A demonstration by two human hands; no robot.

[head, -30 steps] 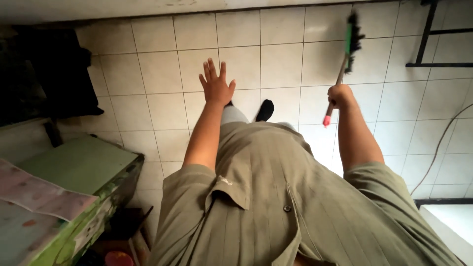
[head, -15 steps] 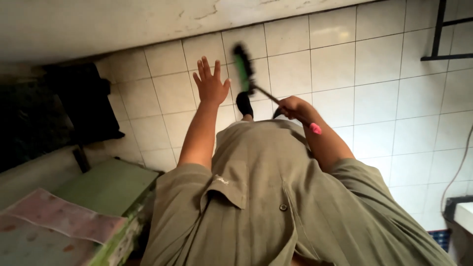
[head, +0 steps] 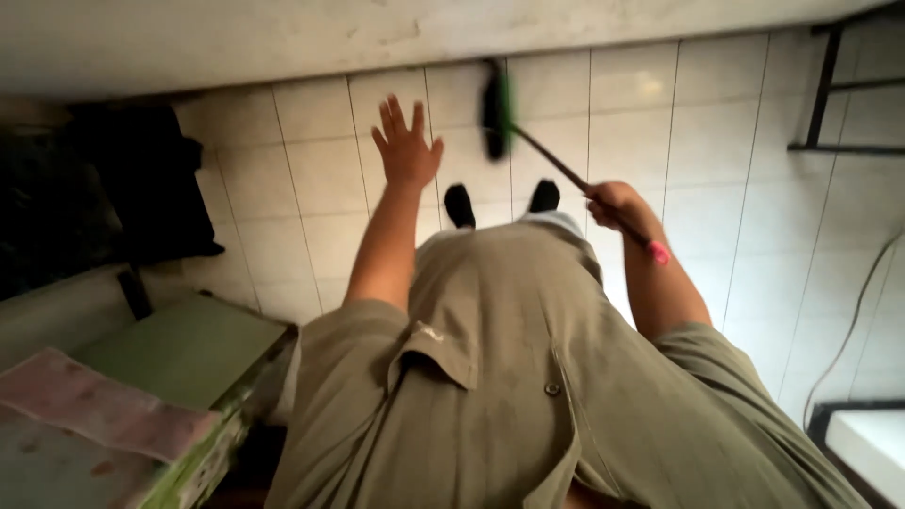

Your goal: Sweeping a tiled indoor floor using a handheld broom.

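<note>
My right hand (head: 615,204) grips the thin handle of a small broom (head: 497,115) with a green head, black bristles and a pink handle tip. The broom head sits on the white tiled floor (head: 716,151) near the base of the wall, just ahead of my two black-socked feet (head: 459,204). My left hand (head: 406,144) is stretched out over the floor with fingers spread, holding nothing, a little left of the broom head.
A dark cloth heap (head: 141,188) lies at the left by the wall. A green box (head: 189,353) with a pink paper sits at lower left. A black metal frame (head: 830,94) stands at the upper right; a cable (head: 853,320) trails down the right.
The broom swung from far right across to the left in front of my feet, then slightly back to centre near the wall. My left hand stayed outstretched. The view tilted closer to the wall.
</note>
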